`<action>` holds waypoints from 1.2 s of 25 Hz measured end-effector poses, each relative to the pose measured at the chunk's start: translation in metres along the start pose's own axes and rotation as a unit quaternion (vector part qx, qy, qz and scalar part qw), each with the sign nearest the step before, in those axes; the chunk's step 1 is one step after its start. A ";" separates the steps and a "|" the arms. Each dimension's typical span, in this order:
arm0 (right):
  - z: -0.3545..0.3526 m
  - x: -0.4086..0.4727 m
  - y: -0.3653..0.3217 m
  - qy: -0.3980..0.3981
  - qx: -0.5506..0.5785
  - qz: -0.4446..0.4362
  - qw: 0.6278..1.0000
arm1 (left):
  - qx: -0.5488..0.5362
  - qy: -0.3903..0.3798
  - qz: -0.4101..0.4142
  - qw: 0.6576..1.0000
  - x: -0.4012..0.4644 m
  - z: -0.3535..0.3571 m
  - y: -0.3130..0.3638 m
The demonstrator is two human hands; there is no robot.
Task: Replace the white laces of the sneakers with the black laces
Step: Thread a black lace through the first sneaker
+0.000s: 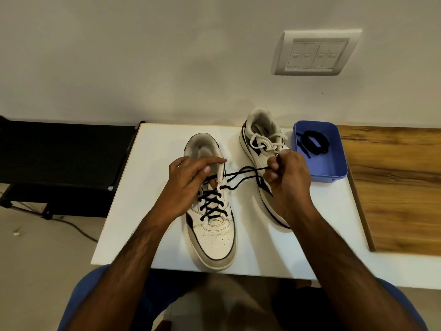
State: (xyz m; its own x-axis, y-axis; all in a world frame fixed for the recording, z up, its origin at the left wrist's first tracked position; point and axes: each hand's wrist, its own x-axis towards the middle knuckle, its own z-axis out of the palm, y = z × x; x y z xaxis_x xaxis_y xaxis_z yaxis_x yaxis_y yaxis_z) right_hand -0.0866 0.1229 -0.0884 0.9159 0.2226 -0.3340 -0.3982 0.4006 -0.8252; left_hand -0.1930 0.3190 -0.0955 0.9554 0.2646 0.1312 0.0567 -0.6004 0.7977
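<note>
Hands over the near sneaker, which lies toe toward the person on the white table. The left hand comes in from the lower left, forearm angled up across the table edge, and sits on the shoe's collar and tongue: index finger stretched along the collar rim, thumb tucked down by the top eyelets, the other fingers curled over the tongue. Whether it actually pinches the lace there, I cannot tell; the fingers cover that spot.

The right hand reaches in from the lower right, wrist bent, knuckles up, fingers curled tight, and it pinches the black lace between thumb and fingertips. The lace runs taut from the top right eyelets out to that grip, in two strands with a loop hanging between them. Lower down it already crisscrosses the eyelets of the near sneaker.

The far sneaker sits behind the right hand, heel toward the wall, its white lace tied in a bow at the top. The right hand overlaps its side.

Just beside it on the right stands a blue tray, with a second black lace coiled inside. A switch plate hangs on the wall above.
</note>
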 end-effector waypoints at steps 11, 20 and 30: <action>0.013 -0.006 0.021 -0.224 -0.506 -0.216 0.805 | 0.010 -0.014 0.033 0.999 0.001 -0.005 -0.003; 0.006 -0.010 -0.012 -0.147 -0.216 -0.074 0.962 | 0.015 -0.040 0.077 0.996 0.003 -0.008 -0.011; 0.009 -0.011 -0.026 -0.174 -0.476 -0.172 0.845 | 0.124 -0.079 0.109 0.983 -0.011 -0.014 -0.007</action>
State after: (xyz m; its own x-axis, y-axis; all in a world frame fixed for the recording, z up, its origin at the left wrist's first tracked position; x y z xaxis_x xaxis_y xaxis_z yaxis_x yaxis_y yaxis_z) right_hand -0.0873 0.1176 -0.0595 0.8334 0.5524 0.0185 0.2609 -0.3637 -0.8942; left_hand -0.2081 0.3302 -0.0942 0.9848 0.0010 0.1738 -0.1034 -0.8007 0.5901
